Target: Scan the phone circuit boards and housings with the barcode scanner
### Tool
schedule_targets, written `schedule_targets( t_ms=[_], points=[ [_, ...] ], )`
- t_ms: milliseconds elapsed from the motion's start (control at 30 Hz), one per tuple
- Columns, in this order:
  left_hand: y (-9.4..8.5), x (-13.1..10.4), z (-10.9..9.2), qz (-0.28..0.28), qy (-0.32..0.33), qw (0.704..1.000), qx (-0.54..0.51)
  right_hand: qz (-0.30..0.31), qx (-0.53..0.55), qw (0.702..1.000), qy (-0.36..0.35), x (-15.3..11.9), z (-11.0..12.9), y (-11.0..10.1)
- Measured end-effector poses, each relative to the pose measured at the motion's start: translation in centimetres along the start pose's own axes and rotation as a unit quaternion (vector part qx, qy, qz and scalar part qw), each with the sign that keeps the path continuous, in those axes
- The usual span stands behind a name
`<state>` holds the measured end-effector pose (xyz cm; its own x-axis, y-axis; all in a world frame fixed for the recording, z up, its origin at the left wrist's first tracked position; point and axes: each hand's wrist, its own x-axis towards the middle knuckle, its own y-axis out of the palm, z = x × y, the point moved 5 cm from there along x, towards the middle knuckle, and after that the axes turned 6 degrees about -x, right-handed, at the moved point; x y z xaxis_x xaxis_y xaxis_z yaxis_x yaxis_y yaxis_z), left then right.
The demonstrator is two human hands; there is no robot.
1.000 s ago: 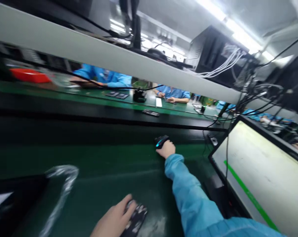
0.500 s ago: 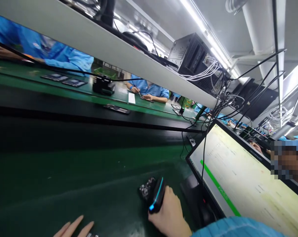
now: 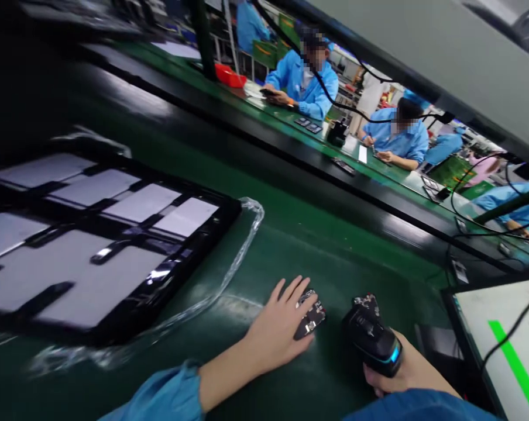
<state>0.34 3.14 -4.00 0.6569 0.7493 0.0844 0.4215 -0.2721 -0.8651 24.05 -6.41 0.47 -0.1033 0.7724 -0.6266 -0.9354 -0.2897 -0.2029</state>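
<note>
My left hand (image 3: 278, 330) lies with its fingers spread and stretched out, touching a dark circuit board (image 3: 313, 320) on the green bench. The fingers cover part of that board. My right hand (image 3: 394, 365) is wrapped round a black barcode scanner (image 3: 370, 339) with a lit blue strip. A second circuit board (image 3: 368, 304) lies just beyond the scanner head and is partly hidden by it.
To the left sits a black tray (image 3: 128, 234) with pale rectangular compartments and clear plastic wrap (image 3: 242, 251) round it. A monitor (image 3: 505, 339) with a green bar stands at right. Across a dark rail (image 3: 268, 146), co-workers in blue sit at another bench.
The view has turned left and down, bringing the tray and more of my left hand into sight. My right hand still grips the barcode scanner beside the second board.
</note>
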Motion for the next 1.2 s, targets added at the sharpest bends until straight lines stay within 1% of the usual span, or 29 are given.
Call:
schedule_targets(
  t_ms=[100, 167, 200, 333, 500, 667, 1033, 1200],
  points=[
    [-0.1, -0.1, -0.2, -0.011, -0.015, 0.999, -0.033, 0.055, -0.02, 0.998, -0.008, 1.8, 3.3, 1.4],
    [0.0, -0.3, -0.1, -0.009, -0.019, 0.999, -0.044, 0.077, -0.007, 0.997, -0.004, 2.9, 4.7, 2.0],
    [0.2, -0.4, 0.0, -0.003, -0.021, 0.999, -0.046, 0.08, 0.004, 0.997, -0.002, 3.4, 5.0, 2.0],
    [0.4, -0.2, 0.4, 0.019, -0.02, 0.998, -0.049, 0.087, 0.042, 0.995, 0.019, 4.5, 4.5, 1.8],
    [0.2, 0.1, 0.4, 0.037, -0.022, 0.997, -0.058, 0.109, 0.044, 0.993, 0.019, 4.8, 3.6, 1.9],
    [0.2, -0.1, 0.4, 0.043, -0.025, 0.997, -0.06, 0.104, 0.052, 0.993, 0.023, 4.9, 3.4, 1.8],
    [0.3, -0.2, 0.4, 0.024, -0.016, 0.998, -0.048, 0.086, 0.042, 0.995, 0.013, 4.3, 3.5, 2.2],
    [0.1, -0.3, 0.3, 0.018, -0.014, 0.999, -0.039, 0.071, 0.039, 0.997, 0.008, 4.0, 3.3, 2.4]
  ],
)
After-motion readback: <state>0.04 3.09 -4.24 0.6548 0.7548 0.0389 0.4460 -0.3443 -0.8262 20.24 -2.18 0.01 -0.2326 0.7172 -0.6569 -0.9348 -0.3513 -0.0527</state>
